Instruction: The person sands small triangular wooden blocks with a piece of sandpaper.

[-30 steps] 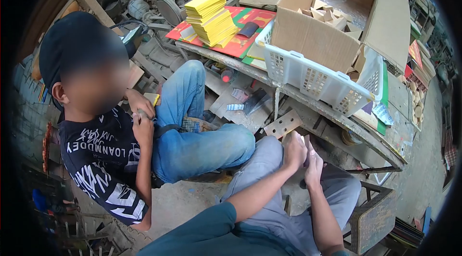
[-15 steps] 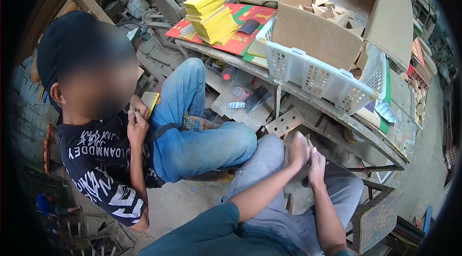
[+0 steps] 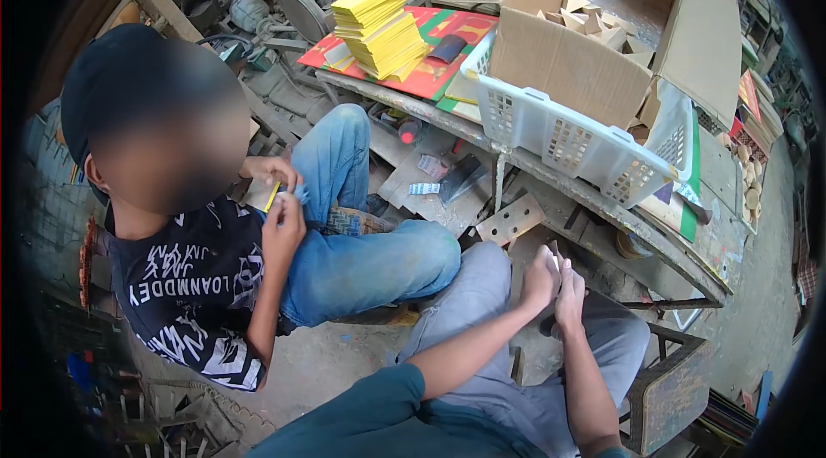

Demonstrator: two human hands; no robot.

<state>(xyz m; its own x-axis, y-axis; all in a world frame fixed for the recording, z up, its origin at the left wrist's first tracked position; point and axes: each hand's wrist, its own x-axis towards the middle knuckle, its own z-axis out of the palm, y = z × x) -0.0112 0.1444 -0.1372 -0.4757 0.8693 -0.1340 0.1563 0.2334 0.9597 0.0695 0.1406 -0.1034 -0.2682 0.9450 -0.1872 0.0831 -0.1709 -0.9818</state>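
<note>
My left hand (image 3: 539, 280) and my right hand (image 3: 569, 293) are close together above my lap, fingers closed around a small piece between them. A dark edge of it shows at the fingertips; the fingers hide the rest, so I cannot make out what it is. Just beyond them, under the workbench, lies a wooden piece with several round holes (image 3: 510, 219). On the bench above stands a white plastic basket (image 3: 568, 133) bearing an open cardboard box (image 3: 572, 62), with small wooden blocks (image 3: 594, 21) inside.
At my left sits a person in a dark cap (image 3: 194, 286), holding a thin yellow piece (image 3: 272, 196). A stack of yellow pieces (image 3: 379, 32) stands on a red board (image 3: 327, 52) on the bench. A wooden stool (image 3: 675, 389) is right of my knee.
My hands have shifted slightly, and a dark edge now shows at the fingertips. The other person's hands have moved right and raised, with the yellow piece turned edge-on.
</note>
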